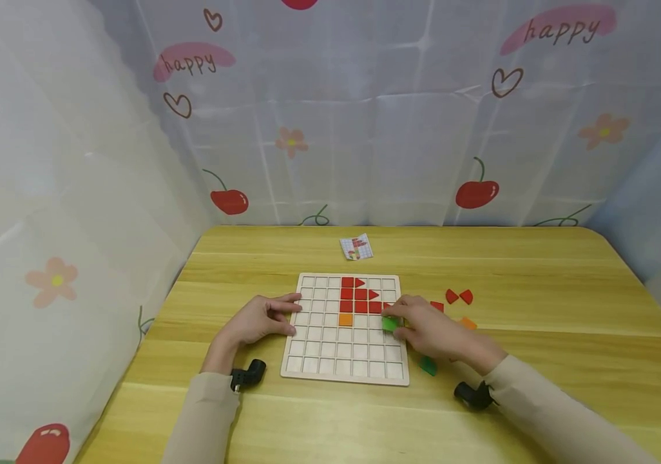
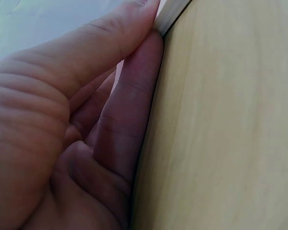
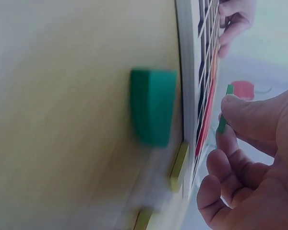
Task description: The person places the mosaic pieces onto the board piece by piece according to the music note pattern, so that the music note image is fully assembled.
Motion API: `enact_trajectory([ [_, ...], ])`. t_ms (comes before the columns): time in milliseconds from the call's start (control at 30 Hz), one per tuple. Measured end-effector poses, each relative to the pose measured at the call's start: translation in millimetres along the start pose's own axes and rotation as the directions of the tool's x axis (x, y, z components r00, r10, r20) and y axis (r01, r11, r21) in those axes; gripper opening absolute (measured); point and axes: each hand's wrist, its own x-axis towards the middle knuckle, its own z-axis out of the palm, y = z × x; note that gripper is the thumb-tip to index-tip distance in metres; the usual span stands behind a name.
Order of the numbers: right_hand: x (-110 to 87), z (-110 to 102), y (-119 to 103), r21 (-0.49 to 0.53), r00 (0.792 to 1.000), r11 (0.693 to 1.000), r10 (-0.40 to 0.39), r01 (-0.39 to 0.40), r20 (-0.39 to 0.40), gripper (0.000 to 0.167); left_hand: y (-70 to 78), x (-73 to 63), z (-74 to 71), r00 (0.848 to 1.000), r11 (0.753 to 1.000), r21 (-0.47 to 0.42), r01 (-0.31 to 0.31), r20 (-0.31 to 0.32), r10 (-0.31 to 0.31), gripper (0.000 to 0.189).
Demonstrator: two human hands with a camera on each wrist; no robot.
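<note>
A wooden grid board (image 1: 344,377) lies on the table, with red tiles (image 1: 361,294) and one orange square tile (image 1: 345,319) in its cells. My left hand (image 1: 258,319) rests at the board's left edge, thumb and fingers touching its side; the left wrist view shows the thumb tip against the wooden edge (image 2: 170,13). Over the right part of the board, my right hand (image 1: 429,325) pinches a light green tile (image 1: 390,324). In the right wrist view this thin green tile (image 3: 226,109) sits between thumb and index finger, with the other fingers loosely curled.
A small picture card (image 1: 357,247) with a coloured grid pattern lies behind the board. Right of the board are two red pieces (image 1: 451,296), an orange tile (image 1: 468,323) and a dark green rounded piece (image 1: 428,366). Yellow pieces (image 3: 179,167) lie near the board's edge.
</note>
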Motion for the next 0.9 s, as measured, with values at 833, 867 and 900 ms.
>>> enact_trajectory([
  [833, 35.6, 31, -40, -0.064, 0.977, 0.975, -0.212, 0.211, 0.001, 0.026, 2.9, -1.1, 0.6, 1.000, 1.000, -0.010, -0.016, 0.010, 0.016, 0.045],
  [867, 36.6, 32, -41, -0.061, 0.978, 0.976, -0.208, 0.208, 0.003, 0.025, 2.7, -1.0, 0.5, 1.000, 1.000, -0.009, -0.017, 0.009, 0.017, 0.044],
  [900, 37.8, 32, -42, -0.059, 0.979, 0.977, -0.206, 0.206, 0.004, 0.024, 2.3, -0.9, 0.3, 1.000, 1.000, -0.008, -0.018, 0.008, 0.018, 0.044],
])
